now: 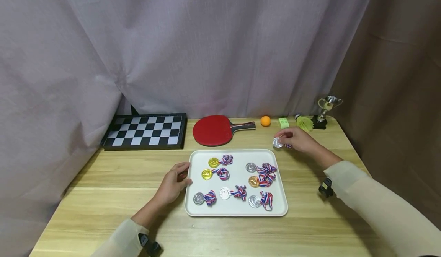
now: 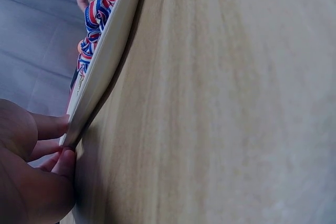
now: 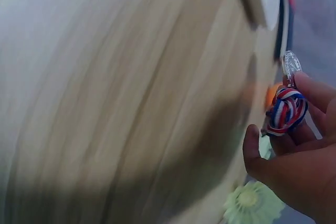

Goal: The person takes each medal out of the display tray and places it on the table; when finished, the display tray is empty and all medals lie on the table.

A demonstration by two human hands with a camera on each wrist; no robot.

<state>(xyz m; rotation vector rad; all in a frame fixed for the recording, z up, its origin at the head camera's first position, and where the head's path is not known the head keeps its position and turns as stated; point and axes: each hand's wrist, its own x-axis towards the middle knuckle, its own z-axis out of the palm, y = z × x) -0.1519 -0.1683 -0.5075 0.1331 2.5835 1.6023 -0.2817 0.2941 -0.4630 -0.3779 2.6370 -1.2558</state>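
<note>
My left hand [image 1: 173, 184] pinches the left rim of a white tray [image 1: 237, 212]; in the left wrist view its fingers and thumb close on that edge. On the tray lie several medals with knotted red, white and blue ribbons: two gold medals [image 1: 207, 174] at the upper left, silver medals [image 1: 225, 193] along the front, and at the right another silver one [image 1: 251, 167] above a bronze medal [image 1: 253, 181]. Beyond the tray's back right corner, my right hand [image 1: 299, 139] holds a silver medal [image 3: 292, 65] above the table, its ribbon [image 3: 286, 113] bunched by the fingers.
Along the back of the wooden table [image 1: 138, 196] stand a checkered board [image 1: 146, 130], a red table tennis paddle [image 1: 212, 130], an orange ball [image 1: 265, 121], a light green block [image 1: 283, 122], a yellow-green shuttlecock [image 1: 304, 123] and a small trophy cup [image 1: 325, 109]. Grey curtains hang behind.
</note>
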